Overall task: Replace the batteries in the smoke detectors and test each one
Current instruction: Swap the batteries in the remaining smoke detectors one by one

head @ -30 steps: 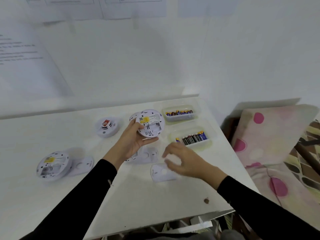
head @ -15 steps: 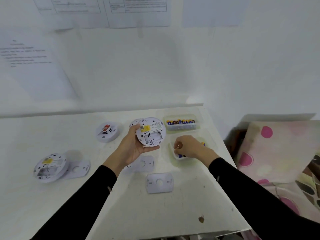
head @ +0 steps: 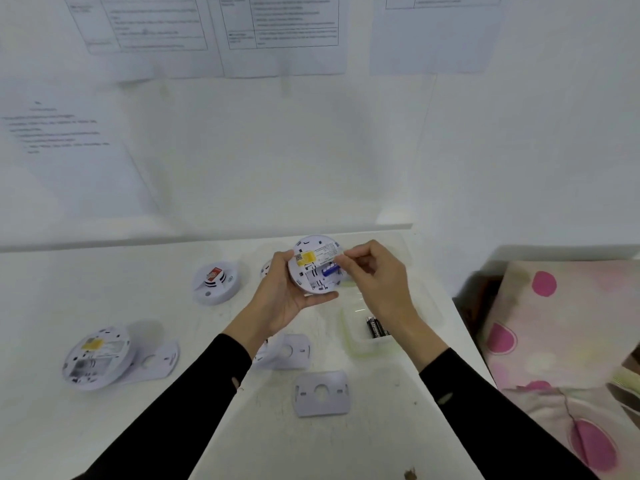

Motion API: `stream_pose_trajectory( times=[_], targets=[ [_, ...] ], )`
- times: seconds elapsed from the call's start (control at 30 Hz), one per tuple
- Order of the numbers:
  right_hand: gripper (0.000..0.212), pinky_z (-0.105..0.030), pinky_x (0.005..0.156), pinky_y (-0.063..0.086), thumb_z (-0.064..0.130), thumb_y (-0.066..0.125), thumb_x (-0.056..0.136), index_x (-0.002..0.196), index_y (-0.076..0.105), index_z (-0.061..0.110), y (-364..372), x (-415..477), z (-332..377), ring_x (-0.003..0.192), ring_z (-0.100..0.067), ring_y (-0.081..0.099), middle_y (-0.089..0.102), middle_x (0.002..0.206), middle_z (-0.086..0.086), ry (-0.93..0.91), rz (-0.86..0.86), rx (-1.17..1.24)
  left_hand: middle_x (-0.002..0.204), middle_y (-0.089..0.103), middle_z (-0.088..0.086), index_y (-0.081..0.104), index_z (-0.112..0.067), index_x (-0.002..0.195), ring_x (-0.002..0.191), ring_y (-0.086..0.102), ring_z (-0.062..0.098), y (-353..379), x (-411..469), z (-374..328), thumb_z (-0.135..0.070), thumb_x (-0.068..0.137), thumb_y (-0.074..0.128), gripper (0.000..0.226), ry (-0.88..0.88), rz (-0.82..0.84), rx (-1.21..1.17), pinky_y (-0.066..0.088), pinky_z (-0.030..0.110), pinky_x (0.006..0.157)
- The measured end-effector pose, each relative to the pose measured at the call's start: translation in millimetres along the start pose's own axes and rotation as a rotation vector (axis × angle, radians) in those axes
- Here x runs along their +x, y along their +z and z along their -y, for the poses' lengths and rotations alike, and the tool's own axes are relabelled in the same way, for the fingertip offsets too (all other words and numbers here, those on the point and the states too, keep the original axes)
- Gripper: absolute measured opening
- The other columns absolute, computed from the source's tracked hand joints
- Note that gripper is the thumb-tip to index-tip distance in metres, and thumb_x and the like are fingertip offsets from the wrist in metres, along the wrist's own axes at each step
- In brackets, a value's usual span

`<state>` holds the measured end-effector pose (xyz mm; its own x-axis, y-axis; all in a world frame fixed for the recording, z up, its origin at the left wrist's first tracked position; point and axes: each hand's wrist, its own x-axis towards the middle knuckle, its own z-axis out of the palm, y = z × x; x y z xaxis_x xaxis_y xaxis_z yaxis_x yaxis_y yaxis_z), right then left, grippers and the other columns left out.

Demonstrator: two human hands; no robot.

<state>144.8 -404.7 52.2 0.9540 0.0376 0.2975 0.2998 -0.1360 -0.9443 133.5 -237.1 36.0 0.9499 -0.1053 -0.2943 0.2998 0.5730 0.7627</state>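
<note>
Clearly, we held the smoke detector (head: 317, 265) back-side up above the desk (head: 207, 427), our left hand (head: 284, 299) curled around its lower-left rim. Our right hand (head: 374, 282), just to the detector's right, pinched the blue battery (head: 330, 270) at the open bay. The battery's long axis ran across the detector, roughly left to right, so we judged that seating it called for a short press by the nearer right hand. Our fingertips hid the battery's right end, the bay's contacts and polarity marks were too blurred to read, and the tray (head: 356, 344) of spare cells below and right of the detector was partly covered by the wrist.
</note>
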Motion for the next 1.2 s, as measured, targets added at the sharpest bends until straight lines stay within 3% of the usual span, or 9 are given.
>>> stream_pose_trajectory(
  times=[0.23, 0.37, 0.5, 0.63, 0.77, 0.83, 0.93, 1.07, 1.2],
  targets=[
    [0.006, -0.021, 0.077, 0.049, 0.005, 0.072, 0.084, 0.085, 0.066, 0.004, 21, -12, -19, 0.088, -0.01, 0.06, 0.062, 0.089, -0.003, -0.429, 0.009, -0.19, 0.136, 0.058, 0.025, 0.047, -0.003, 0.142, 0.119, 0.059, 0.036, 4, 4, 0, -0.035, 0.102, 0.024, 0.056, 0.013, 0.017, -0.008, 0.049, 0.054, 0.102],
    [0.005, -0.02, 0.083, 0.049, 0.005, 0.07, 0.086, 0.091, 0.071, 0.004, 27, -18, -30, 0.096, -0.008, 0.061, 0.067, 0.095, -0.005, -0.515, 0.097, -0.246, 0.126, 0.065, 0.023, 0.052, -0.003, 0.136, 0.111, 0.061, 0.033, 4, 5, 0, -0.036, 0.103, 0.023, 0.055, 0.029, -0.016, -0.027, 0.06, 0.041, 0.082],
    [0.019, -0.032, 0.089, 0.041, 0.031, 0.076, 0.079, 0.092, 0.068, 0.02, 28, -16, -23, 0.096, -0.003, 0.055, 0.066, 0.092, 0.014, -0.348, 0.028, -0.246, 0.127, 0.064, 0.023, 0.051, -0.002, 0.137, 0.109, 0.062, 0.036, 5, 3, 0, -0.036, 0.103, 0.023, 0.056, 0.039, -0.007, -0.031, 0.05, 0.053, 0.1],
    [0.074, -0.033, 0.093, 0.043, 0.062, 0.08, 0.049, 0.11, 0.047, 0.036, 27, -6, -18, 0.108, -0.008, 0.045, 0.048, 0.11, 0.018, 0.074, -0.061, -0.16, 0.131, 0.062, 0.023, 0.051, -0.003, 0.138, 0.123, 0.059, 0.04, 9, 2, 2, -0.035, 0.103, 0.025, 0.054, 0.012, 0.017, -0.022, 0.043, 0.057, 0.107],
    [0.097, -0.038, 0.092, 0.054, 0.048, 0.095, 0.041, 0.117, 0.034, 0.04, 25, 7, -16, 0.114, -0.015, 0.057, 0.045, 0.12, 0.006, 0.357, 0.041, 0.126, 0.13, 0.063, 0.021, 0.054, -0.004, 0.135, 0.122, 0.061, 0.036, 18, -2, 7, -0.033, 0.105, 0.023, 0.052, -0.016, 0.052, 0.019, 0.051, 0.053, 0.1],
    [0.09, -0.032, 0.085, 0.058, 0.025, 0.095, 0.054, 0.12, 0.035, 0.033, 20, 9, -12, 0.105, -0.017, 0.065, 0.053, 0.119, -0.001, 0.391, 0.096, 0.266, 0.129, 0.065, 0.021, 0.053, -0.004, 0.135, 0.12, 0.062, 0.034, 22, -4, 8, -0.034, 0.106, 0.023, 0.052, -0.021, 0.058, -0.012, 0.055, 0.051, 0.094],
    [0.078, -0.03, 0.081, 0.058, 0.016, 0.09, 0.062, 0.12, 0.039, 0.026, 13, 11, -11, 0.098, -0.017, 0.07, 0.066, 0.115, -0.005, 0.344, 0.174, 0.328, 0.127, 0.066, 0.018, 0.054, -0.006, 0.134, 0.119, 0.064, 0.033, 25, -5, 6, -0.034, 0.106, 0.023, 0.05, -0.015, 0.075, -0.012, 0.056, 0.051, 0.092],
    [0.082, -0.037, 0.087, 0.058, 0.02, 0.091, 0.063, 0.124, 0.038, 0.031, 10, 15, -14, 0.099, -0.019, 0.07, 0.066, 0.114, -0.006, 0.339, 0.211, 0.303, 0.128, 0.066, 0.019, 0.052, -0.005, 0.136, 0.117, 0.065, 0.034, 28, -5, 4, -0.033, 0.106, 0.024, 0.049, -0.043, 0.08, -0.047, 0.055, 0.053, 0.092],
    [0.078, -0.034, 0.093, 0.053, 0.047, 0.087, 0.061, 0.123, 0.041, 0.054, 9, 16, -23, 0.118, -0.018, 0.053, 0.045, 0.122, 0.002, 0.185, 0.148, 0.011, 0.127, 0.066, 0.021, 0.051, -0.003, 0.137, 0.116, 0.065, 0.035, 27, -3, 6, -0.033, 0.107, 0.023, 0.051, -0.07, 0.063, -0.065, 0.057, 0.051, 0.09]
  ],
)
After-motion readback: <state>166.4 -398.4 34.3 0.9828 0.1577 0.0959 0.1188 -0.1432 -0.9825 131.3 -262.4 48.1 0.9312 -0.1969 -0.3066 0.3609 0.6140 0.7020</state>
